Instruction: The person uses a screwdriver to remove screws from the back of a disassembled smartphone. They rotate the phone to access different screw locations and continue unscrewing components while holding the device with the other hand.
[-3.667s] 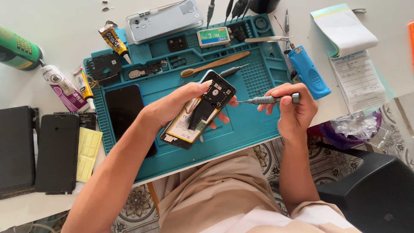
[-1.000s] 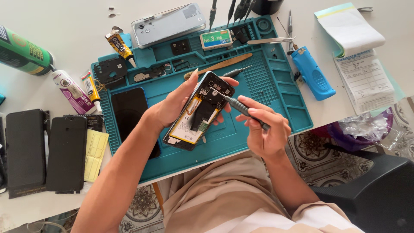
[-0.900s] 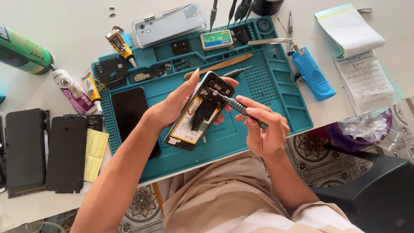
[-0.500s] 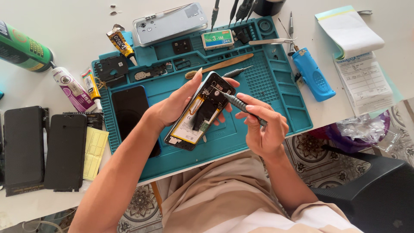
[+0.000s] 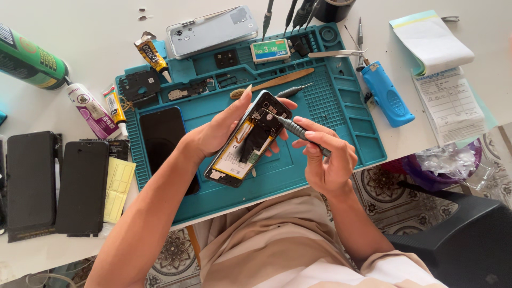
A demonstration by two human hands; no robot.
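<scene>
Head view: left hand (image 5: 216, 136) grips an opened phone (image 5: 248, 140) (back cover off) above the teal mat (image 5: 320, 114). Right hand (image 5: 330, 160) fingers pinch a screwdriver (image 5: 296, 129), tip on the phone.

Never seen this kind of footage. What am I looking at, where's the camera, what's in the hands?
No machine here: one person works with bare hands, filmed by a camera on their head that looks down. The left hand cradles an opened smartphone, back cover off, battery and boards showing. The right hand holds a small screwdriver with its tip at the phone's upper end. Below lies a teal repair mat on a white table, with a black screen panel, glue tubes, tweezers and a blue tool.
</scene>
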